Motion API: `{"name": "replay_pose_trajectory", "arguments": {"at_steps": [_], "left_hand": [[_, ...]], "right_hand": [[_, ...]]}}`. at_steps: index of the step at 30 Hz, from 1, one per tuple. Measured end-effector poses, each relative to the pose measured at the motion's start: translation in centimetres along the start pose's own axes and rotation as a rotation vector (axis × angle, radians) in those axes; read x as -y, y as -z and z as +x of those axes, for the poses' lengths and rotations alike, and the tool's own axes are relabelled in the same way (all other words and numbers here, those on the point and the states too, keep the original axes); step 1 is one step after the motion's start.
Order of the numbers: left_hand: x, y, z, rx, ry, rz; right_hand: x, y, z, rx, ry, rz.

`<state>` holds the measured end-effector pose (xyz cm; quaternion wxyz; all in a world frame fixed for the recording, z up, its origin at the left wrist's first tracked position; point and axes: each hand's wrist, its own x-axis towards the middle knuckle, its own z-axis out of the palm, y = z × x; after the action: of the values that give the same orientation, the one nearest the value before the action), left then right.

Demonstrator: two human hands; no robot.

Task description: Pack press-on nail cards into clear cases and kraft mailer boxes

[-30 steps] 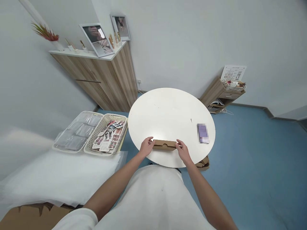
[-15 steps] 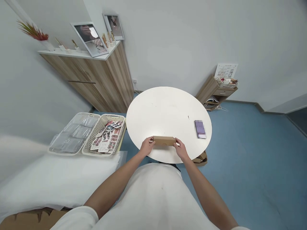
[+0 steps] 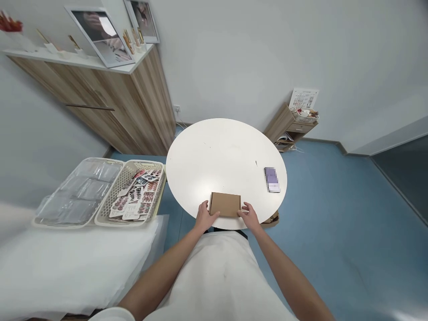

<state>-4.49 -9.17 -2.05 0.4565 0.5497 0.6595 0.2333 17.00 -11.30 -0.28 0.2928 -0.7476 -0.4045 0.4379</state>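
A flat brown cardboard box (image 3: 225, 204) lies with its broad face up at the near edge of the round white table (image 3: 220, 151). My left hand (image 3: 204, 217) grips its left side, the thumb over the near left corner and the fingers along the side. At the opposite side, my right hand (image 3: 249, 216) holds the near right corner with bent fingers. The box looks closed, and what is inside cannot be seen.
A purple, pixelated item (image 3: 272, 179) lies on the table's right side. To the left, one white basket (image 3: 130, 191) holds printed cards, another (image 3: 80, 191) clear plastic packs. A wooden cabinet (image 3: 147, 98) and small shelf unit (image 3: 284, 125) stand behind. An open carton (image 3: 271, 220) sits below the table.
The box has turned from standing on its narrow side to lying with its broad face up, nearer to me. Both hands have followed it down. The camera view has shifted.
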Motion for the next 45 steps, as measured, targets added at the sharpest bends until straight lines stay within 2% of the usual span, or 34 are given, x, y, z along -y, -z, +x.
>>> {"name": "replay_pose_trajectory", "arguments": {"at_steps": [6,13,16,18,21,23,26,30,34,38,40,42,45], "left_hand": [[-0.4,0.6,0.2,0.05,0.077,0.184],[-0.9,0.9,0.5,0.08,0.08,0.238],[-1.2,1.4,1.0,0.108,0.143,0.306],[-1.4,1.5,1.3,0.086,0.143,0.311],[-1.9,1.1,1.2,0.045,0.096,0.257],[-2.6,0.1,0.7,0.035,0.099,0.215],[-4.3,-2.5,-0.3,0.018,0.099,0.153],[-8.7,-7.7,-1.3,0.075,0.034,0.111],[-14.0,-14.3,-1.9,0.2,-0.083,0.084],[-18.2,-21.0,-2.3,0.444,-0.171,0.047],[-19.3,-24.1,-2.3,0.593,-0.179,0.019],[-19.7,-27.0,-2.0,0.707,-0.12,-0.018],[-19.2,-30.6,-0.7,0.736,0.025,-0.126]], "right_hand": [[1.5,-0.6,2.0,0.064,-0.006,-0.163],[0.5,-1.6,1.4,0.098,0.005,-0.14],[0.2,-1.7,1.8,0.112,0.045,-0.159],[0.0,-1.8,2.2,0.13,0.068,-0.183],[-0.4,-1.3,2.8,0.166,0.103,-0.179],[-0.9,-0.2,3.0,0.202,0.124,-0.159],[-1.9,3.1,3.1,0.23,0.128,-0.117],[-4.0,9.8,3.0,0.109,0.126,-0.002],[-7.2,17.0,2.0,-0.069,0.101,0.172],[-11.0,22.6,-0.1,-0.25,-0.004,0.306],[-12.8,24.6,-0.6,-0.341,-0.077,0.335],[-14.6,26.1,-0.4,-0.386,-0.126,0.365],[-16.9,27.2,1.3,-0.357,-0.175,0.407]]}}
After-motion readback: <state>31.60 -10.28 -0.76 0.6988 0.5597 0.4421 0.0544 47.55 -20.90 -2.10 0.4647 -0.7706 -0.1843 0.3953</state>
